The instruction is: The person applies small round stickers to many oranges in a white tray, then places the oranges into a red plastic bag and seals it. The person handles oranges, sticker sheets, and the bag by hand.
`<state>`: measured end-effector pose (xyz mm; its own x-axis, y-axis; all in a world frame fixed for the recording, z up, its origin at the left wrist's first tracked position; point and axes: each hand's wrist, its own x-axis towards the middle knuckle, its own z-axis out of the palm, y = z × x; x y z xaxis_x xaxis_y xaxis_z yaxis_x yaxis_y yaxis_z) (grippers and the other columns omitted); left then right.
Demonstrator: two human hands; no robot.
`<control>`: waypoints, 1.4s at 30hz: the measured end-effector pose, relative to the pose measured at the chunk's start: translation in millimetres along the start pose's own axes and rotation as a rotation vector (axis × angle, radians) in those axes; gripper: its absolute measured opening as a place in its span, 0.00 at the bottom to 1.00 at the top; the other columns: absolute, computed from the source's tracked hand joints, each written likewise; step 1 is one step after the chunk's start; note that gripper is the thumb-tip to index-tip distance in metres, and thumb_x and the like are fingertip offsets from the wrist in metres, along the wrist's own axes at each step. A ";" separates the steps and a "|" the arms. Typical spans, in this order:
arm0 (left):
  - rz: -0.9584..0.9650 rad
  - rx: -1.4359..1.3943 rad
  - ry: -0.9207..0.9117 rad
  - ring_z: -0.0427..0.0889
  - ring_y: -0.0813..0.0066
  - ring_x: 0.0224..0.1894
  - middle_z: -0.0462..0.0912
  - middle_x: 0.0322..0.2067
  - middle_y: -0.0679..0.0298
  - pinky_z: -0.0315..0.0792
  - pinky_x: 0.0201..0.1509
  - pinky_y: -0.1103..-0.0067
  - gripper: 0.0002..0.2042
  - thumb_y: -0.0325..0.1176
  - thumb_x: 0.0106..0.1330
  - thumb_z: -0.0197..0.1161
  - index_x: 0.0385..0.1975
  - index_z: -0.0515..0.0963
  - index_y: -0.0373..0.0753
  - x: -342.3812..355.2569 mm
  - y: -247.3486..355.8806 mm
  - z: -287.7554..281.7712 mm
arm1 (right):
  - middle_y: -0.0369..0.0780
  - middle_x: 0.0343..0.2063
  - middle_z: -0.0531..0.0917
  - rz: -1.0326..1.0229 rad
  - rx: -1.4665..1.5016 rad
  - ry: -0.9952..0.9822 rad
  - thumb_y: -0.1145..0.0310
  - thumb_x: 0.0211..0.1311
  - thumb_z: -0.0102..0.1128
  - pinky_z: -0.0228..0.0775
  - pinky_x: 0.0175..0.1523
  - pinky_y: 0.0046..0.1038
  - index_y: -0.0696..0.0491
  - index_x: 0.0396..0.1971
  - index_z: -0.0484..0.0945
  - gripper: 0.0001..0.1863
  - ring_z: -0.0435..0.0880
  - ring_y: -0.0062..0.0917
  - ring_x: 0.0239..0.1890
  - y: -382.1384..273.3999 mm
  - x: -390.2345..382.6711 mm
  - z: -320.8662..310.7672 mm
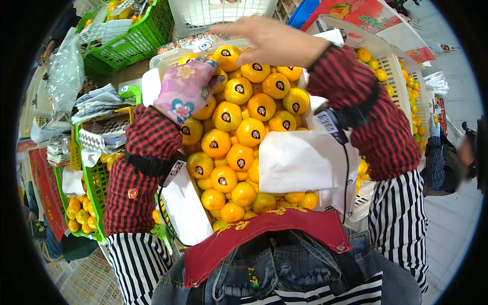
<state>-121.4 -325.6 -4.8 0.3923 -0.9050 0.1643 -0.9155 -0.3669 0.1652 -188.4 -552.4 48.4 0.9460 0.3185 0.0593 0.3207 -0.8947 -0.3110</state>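
A pale plastic crate in front of me is piled with oranges, many wearing a dark label on top. My left hand, in a pink flowered glove, lies at the crate's far left with its fingers curled about an orange. My bare right hand hovers above the far end of the pile, fingers stretched out toward the left and holding nothing. White paper covers the near right part of the fruit. Another white paper flap hangs along the left side.
Green crates stand at the far left, and one with oranges is nearer. A white basket is beyond the pile. Right of me are crates of smaller fruit and a red printed carton. Another person is at the far right.
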 end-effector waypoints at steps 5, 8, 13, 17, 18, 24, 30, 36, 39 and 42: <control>-0.170 -0.273 0.474 0.88 0.56 0.47 0.86 0.47 0.53 0.80 0.49 0.71 0.14 0.27 0.68 0.68 0.52 0.80 0.35 -100.1 42.2 -39.8 | 0.44 0.56 0.83 0.232 0.080 0.423 0.77 0.65 0.63 0.70 0.64 0.32 0.57 0.65 0.75 0.26 0.81 0.31 0.58 -85.2 -185.3 -60.2; -0.371 -0.498 0.205 0.89 0.57 0.44 0.87 0.43 0.51 0.82 0.47 0.72 0.15 0.25 0.64 0.72 0.50 0.82 0.37 -171.3 93.1 -28.2 | 0.47 0.60 0.79 0.499 -0.096 0.391 0.74 0.61 0.68 0.65 0.70 0.36 0.57 0.66 0.73 0.32 0.75 0.37 0.65 -129.6 -283.7 -16.4; -0.201 -0.559 0.166 0.88 0.54 0.44 0.87 0.42 0.53 0.82 0.47 0.70 0.12 0.29 0.65 0.71 0.47 0.83 0.38 -207.0 168.2 1.8 | 0.49 0.56 0.78 0.899 0.399 0.683 0.72 0.60 0.70 0.68 0.65 0.38 0.59 0.68 0.70 0.35 0.77 0.40 0.58 -143.3 -343.1 61.9; -0.121 -0.664 0.037 0.86 0.51 0.42 0.86 0.40 0.54 0.80 0.44 0.65 0.12 0.32 0.67 0.69 0.48 0.83 0.40 -214.7 212.1 6.7 | 0.44 0.45 0.82 0.666 0.131 0.724 0.77 0.60 0.65 0.72 0.58 0.34 0.56 0.64 0.75 0.29 0.80 0.35 0.49 -134.4 -347.4 75.5; -0.125 -0.678 -0.022 0.86 0.52 0.43 0.86 0.40 0.54 0.80 0.44 0.65 0.12 0.33 0.67 0.69 0.48 0.83 0.40 -219.5 220.2 7.4 | 0.43 0.43 0.82 0.649 0.142 0.735 0.79 0.60 0.64 0.72 0.56 0.33 0.55 0.62 0.77 0.27 0.80 0.34 0.47 -132.4 -347.4 75.2; -0.393 -0.740 -0.085 0.87 0.52 0.45 0.87 0.42 0.53 0.80 0.48 0.67 0.12 0.33 0.68 0.69 0.48 0.83 0.37 -264.0 247.6 9.1 | 0.41 0.39 0.83 0.559 0.251 0.858 0.79 0.63 0.61 0.74 0.51 0.30 0.56 0.59 0.79 0.22 0.82 0.29 0.44 -130.9 -349.2 66.8; -0.445 -0.706 -0.040 0.87 0.51 0.45 0.87 0.41 0.52 0.80 0.48 0.66 0.12 0.33 0.68 0.69 0.47 0.84 0.38 -306.0 273.0 -0.5 | 0.47 0.51 0.83 0.609 0.730 0.746 0.80 0.64 0.58 0.76 0.54 0.30 0.59 0.67 0.69 0.30 0.83 0.29 0.49 -163.0 -357.0 71.3; -0.379 -0.710 -0.082 0.89 0.60 0.42 0.88 0.40 0.54 0.80 0.47 0.70 0.13 0.34 0.71 0.66 0.50 0.83 0.35 -319.2 265.1 -0.4 | 0.48 0.53 0.83 0.495 0.930 0.763 0.84 0.65 0.53 0.77 0.57 0.28 0.59 0.73 0.59 0.35 0.83 0.31 0.54 -186.7 -346.2 77.7; -0.381 -0.724 -0.127 0.88 0.64 0.42 0.88 0.41 0.55 0.80 0.47 0.72 0.12 0.32 0.71 0.65 0.51 0.82 0.35 -323.7 249.7 -6.6 | 0.43 0.49 0.86 0.589 1.015 0.887 0.71 0.77 0.45 0.80 0.53 0.28 0.56 0.75 0.58 0.28 0.87 0.28 0.47 -203.8 -345.6 72.8; -0.364 -0.734 -0.129 0.88 0.65 0.43 0.87 0.42 0.55 0.79 0.50 0.73 0.13 0.32 0.71 0.65 0.52 0.82 0.34 -331.1 231.2 -15.8 | 0.43 0.48 0.85 0.657 1.119 1.003 0.60 0.81 0.43 0.83 0.49 0.27 0.55 0.75 0.59 0.28 0.89 0.28 0.41 -217.3 -341.2 71.0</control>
<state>-461.5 -107.4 -5.6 0.5991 -0.7905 -0.1274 -0.4245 -0.4485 0.7865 -584.2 -444.4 28.3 0.6914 -0.7197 0.0637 0.1065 0.0142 -0.9942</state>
